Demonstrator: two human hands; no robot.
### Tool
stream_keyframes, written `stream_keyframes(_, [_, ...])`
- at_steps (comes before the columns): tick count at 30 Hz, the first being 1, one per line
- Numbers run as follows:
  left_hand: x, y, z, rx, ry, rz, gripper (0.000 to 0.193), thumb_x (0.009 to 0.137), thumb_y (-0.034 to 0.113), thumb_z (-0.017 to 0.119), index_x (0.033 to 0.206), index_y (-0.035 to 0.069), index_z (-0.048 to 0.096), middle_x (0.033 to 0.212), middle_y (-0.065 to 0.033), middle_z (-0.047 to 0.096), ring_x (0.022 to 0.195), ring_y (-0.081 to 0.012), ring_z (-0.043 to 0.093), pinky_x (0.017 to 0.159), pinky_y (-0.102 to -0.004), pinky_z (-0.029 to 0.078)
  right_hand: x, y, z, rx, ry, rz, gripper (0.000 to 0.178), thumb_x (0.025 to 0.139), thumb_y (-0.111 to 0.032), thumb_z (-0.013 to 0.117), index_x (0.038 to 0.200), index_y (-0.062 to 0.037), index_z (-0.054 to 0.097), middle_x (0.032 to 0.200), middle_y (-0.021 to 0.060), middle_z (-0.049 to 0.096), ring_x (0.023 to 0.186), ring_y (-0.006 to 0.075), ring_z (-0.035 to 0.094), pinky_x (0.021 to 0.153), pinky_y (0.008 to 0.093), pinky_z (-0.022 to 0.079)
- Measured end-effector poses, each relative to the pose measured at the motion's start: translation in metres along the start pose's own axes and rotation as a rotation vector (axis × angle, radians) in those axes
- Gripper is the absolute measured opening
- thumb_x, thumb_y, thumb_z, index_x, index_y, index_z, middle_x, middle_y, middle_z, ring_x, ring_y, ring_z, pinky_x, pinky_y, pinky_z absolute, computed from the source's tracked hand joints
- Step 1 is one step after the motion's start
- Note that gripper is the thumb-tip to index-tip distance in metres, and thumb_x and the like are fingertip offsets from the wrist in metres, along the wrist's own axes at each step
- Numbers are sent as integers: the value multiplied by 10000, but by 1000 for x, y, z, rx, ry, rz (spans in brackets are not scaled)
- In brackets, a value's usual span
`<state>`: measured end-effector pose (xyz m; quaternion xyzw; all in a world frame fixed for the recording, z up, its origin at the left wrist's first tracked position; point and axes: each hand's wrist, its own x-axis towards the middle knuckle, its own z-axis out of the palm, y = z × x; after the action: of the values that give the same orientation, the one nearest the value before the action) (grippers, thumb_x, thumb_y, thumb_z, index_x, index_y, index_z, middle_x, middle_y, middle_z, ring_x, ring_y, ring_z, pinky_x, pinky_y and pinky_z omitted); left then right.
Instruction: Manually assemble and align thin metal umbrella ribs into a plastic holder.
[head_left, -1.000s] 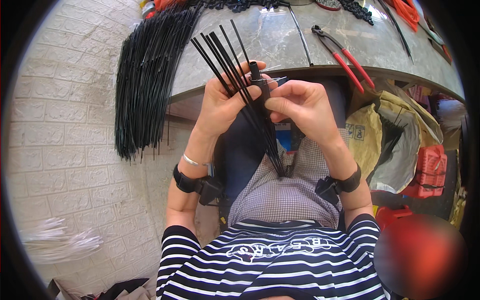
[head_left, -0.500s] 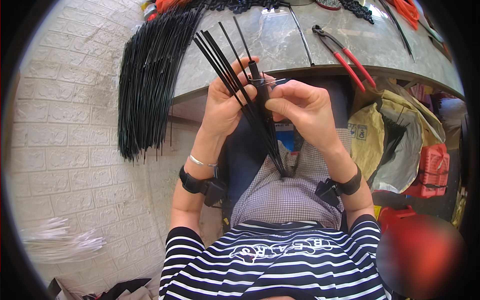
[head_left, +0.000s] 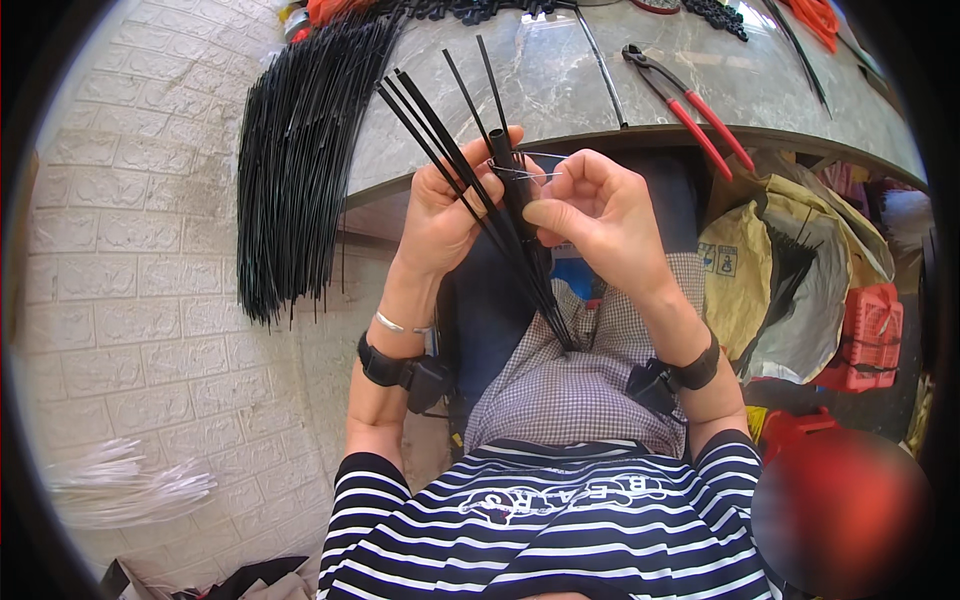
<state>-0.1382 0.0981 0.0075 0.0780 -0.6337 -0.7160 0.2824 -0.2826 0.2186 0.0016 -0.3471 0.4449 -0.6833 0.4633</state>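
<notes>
One head-worn fisheye camera looks down on the hands (head_left: 607, 215) from close above.

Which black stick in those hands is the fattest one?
The black tube with thin wire across its upper part, between the left hand and the right hand. The black rods beside it are all much thinner.

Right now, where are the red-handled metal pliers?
In the head view, the red-handled metal pliers lie right of centre on the grey marbled tabletop, partly jutting past its near edge, above and right of the right hand.
</notes>
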Motion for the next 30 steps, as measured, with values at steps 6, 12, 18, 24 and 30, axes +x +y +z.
stream_keyframes(6, [-1, -1, 4, -41, 48, 11, 492, 920, 179, 624, 1334, -33, 461, 1044, -159, 631, 969, -216, 634, 850, -321, 527, -4, 6, 5, -126, 55, -136, 122, 792, -25, 720, 883, 28, 660, 761, 39, 657, 680, 68, 618, 549, 203, 502])
stream_keyframes(12, [-1, -5, 7, -57, 139, 14, 474, 915, 133, 626, 1328, -34, 465, 1087, -172, 638, 1008, -217, 638, 881, -321, 523, -2, 13, 9, -295, 111, -359, 118, 797, -6, 691, 903, 33, 656, 816, 74, 659, 687, 116, 634, 532, 226, 505])
stream_keyframes(18, [0, -6, 12, -51, 198, 41, 471, 912, 121, 628, 1329, -29, 468, 1091, -175, 646, 1008, -220, 641, 892, -326, 524, -2, 12, 9, -266, 110, -318, 109, 808, -8, 677, 902, 35, 640, 807, 79, 646, 685, 118, 635, 527, 231, 504])
stream_keyframes(24, [-1, -6, 8, -70, 154, 33, 477, 915, 136, 626, 1335, -24, 466, 1089, -168, 648, 1035, -224, 630, 910, -336, 515, 2, 13, 6, -273, 96, -334, 98, 811, -13, 674, 892, 36, 646, 801, 77, 644, 675, 111, 622, 525, 224, 493])
stream_keyframes(30, [-1, -7, 10, -57, 163, 32, 471, 921, 139, 618, 1336, -23, 465, 1091, -162, 647, 1042, -223, 627, 911, -334, 512, 3, 12, 6, -289, 92, -346, 93, 808, -15, 677, 888, 26, 653, 799, 68, 648, 669, 109, 614, 516, 222, 479])
